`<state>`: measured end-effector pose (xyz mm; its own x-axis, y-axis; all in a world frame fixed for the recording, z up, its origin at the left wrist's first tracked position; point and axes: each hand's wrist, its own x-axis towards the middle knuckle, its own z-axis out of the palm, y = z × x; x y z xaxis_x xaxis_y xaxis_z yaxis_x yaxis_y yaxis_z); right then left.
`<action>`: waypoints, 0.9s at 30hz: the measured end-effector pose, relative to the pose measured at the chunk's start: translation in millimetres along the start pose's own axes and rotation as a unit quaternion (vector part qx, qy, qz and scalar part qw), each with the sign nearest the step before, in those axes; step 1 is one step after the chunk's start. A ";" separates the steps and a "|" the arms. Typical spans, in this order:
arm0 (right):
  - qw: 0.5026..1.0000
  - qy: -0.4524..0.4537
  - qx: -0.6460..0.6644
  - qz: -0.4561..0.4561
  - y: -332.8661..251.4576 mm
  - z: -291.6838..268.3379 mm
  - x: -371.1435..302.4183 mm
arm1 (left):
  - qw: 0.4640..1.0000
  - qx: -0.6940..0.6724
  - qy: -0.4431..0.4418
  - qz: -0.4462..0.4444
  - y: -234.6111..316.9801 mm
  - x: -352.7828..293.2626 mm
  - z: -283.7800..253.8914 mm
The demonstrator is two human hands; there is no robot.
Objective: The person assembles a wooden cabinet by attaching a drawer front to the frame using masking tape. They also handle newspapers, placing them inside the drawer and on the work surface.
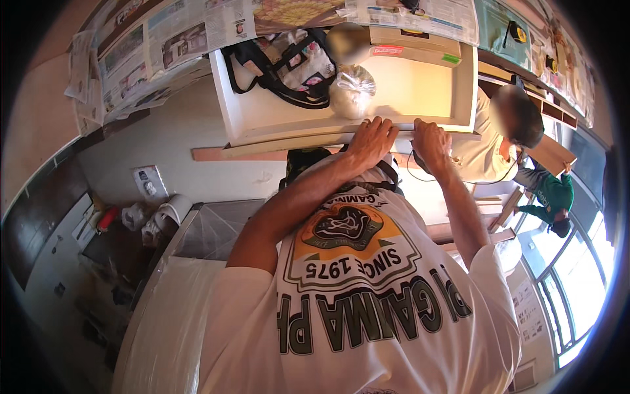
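A pulled-out cream drawer (420,77) lies in front of me. My left hand (374,140) has its fingers curled over the drawer's front edge. Just to its right, my right hand (431,146) grips the same edge, with its fingers bent over the top. A thin dark cord (413,169) loops beside my right hand. Inside the drawer, a patterned bag with black straps (315,69) lies at the left. Next to it, a tied clear plastic bag with whitish contents (352,92) sits close to the front.
Flat cardboard boxes (420,39) lie along the drawer's back. Newspaper (190,43) covers the worktop above, where a tape measure (517,33) rests. One person (485,148) is close at the right, and another in green (554,190) is farther off. Plastic-wrapped furniture (177,315) stands at my left.
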<state>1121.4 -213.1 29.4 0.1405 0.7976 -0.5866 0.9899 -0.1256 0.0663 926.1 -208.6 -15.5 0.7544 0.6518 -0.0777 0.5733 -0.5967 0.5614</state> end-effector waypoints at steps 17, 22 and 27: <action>0.999 0.004 -0.012 0.037 -8.4 -3.0 -2.8 | 0.866 0.190 0.220 -0.406 -143.2 -211.4 -45.4; 0.998 0.024 -0.009 0.060 -14.7 3.8 -2.0 | 0.893 0.176 0.146 -0.387 -105.5 -174.1 -29.7; 0.996 0.013 -0.005 0.086 -14.6 -0.5 -2.5 | 0.932 0.122 0.115 -0.320 -56.5 -116.5 -15.6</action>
<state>1106.6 -213.0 30.3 0.3075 0.7799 -0.5452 0.9515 -0.2556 0.1711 800.8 -243.5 -25.3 0.1597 0.9775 -0.1375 0.9593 -0.1208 0.2552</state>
